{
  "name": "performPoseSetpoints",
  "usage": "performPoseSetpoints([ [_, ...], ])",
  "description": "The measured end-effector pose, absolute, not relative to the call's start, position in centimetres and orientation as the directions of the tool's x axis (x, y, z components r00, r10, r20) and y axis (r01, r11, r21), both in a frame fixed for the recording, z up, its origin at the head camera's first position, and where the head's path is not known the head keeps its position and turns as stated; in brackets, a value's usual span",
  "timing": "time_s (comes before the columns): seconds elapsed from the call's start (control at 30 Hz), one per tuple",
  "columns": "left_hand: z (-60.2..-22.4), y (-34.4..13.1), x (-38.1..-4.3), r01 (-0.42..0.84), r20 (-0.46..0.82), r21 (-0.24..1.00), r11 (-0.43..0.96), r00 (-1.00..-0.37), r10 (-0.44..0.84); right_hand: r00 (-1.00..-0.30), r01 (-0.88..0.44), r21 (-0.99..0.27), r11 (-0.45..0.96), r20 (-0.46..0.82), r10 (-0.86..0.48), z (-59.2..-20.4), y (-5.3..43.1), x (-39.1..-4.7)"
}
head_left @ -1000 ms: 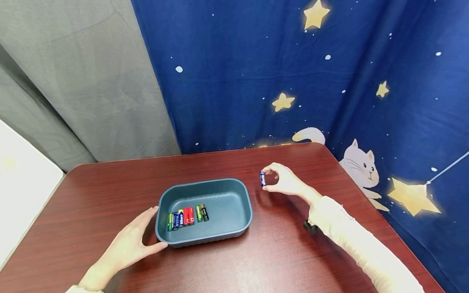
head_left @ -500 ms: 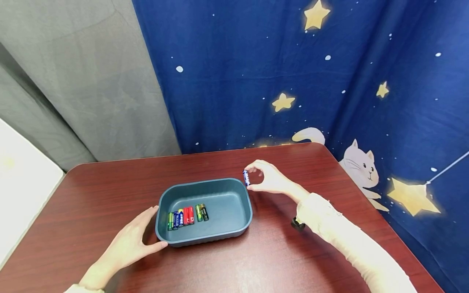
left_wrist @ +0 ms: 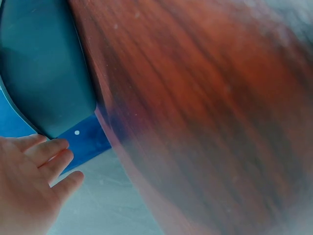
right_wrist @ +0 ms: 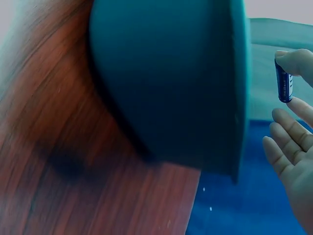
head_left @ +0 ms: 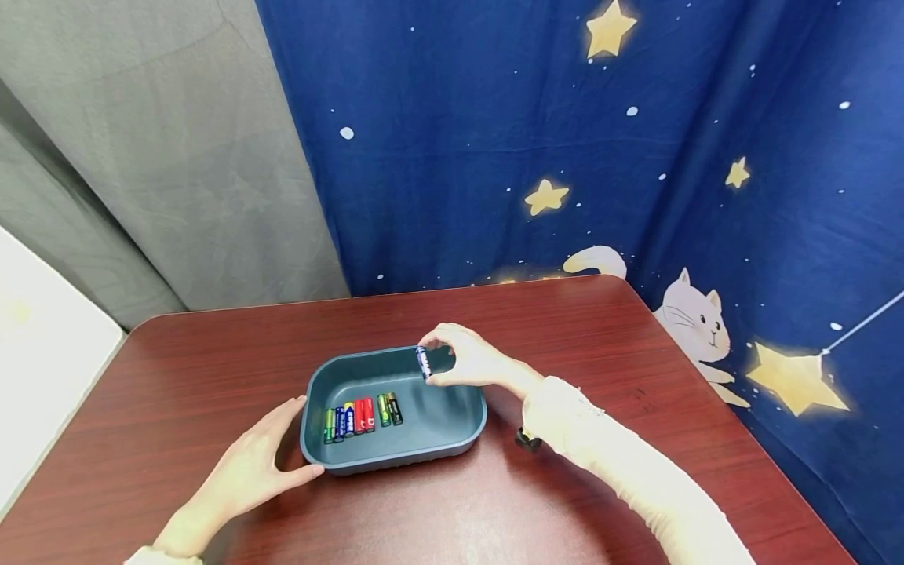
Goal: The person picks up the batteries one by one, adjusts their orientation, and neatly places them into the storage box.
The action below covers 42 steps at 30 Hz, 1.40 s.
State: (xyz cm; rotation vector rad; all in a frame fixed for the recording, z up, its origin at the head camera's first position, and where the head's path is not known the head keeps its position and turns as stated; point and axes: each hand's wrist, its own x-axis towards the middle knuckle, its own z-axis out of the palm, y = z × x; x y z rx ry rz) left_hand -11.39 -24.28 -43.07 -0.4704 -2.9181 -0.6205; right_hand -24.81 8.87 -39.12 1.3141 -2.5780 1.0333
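My right hand [head_left: 469, 361] pinches a blue-and-white battery [head_left: 424, 362] by its ends, between thumb and index finger, over the back right part of a teal plastic bin [head_left: 395, 458]. In the right wrist view the same battery [right_wrist: 283, 82] shows between thumb and fingertip, the other fingers spread below. Several batteries lie side by side in the bin's left half: green ones, blue ones, red batteries [head_left: 363, 416], then past a small gap a green battery [head_left: 384, 410] and a black one [head_left: 395, 409]. My left hand [head_left: 250, 463] rests at the bin's left end, fingers and thumb extended along the rim.
The bin stands on a dark red wooden table [head_left: 212, 353]. Behind the table hang a grey curtain [head_left: 176, 157] and a blue star-patterned curtain [head_left: 459, 157]. A white surface [head_left: 49, 361] borders the table's left side.
My right hand has carried the battery leftward, from the table right of the bin to above the bin's inside. The left hand and the batteries in the bin have stayed put.
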Motion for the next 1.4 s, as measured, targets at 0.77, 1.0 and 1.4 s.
performPoseSetpoints([
  [0.77,-43.2,-24.5,-11.4,0.331,0.183,0.376,0.866,-0.942,0.281,-0.649,-0.714,-0.404,0.572,0.074,-0.758,-41.5,4.9,-24.0],
  [1.0,-43.1,-24.5,-11.4,0.334,0.186,0.373,0.866,-0.941,0.283,-0.654,-0.706,-0.372,0.602,0.017,-0.757,-41.6,4.4,-23.8],
  [1.4,-43.1,-24.3,-11.5,0.331,0.182,0.373,0.867,-0.942,0.282,-0.635,-0.731,-0.301,0.612,-0.026,-0.772,-42.2,3.4,-23.1],
])
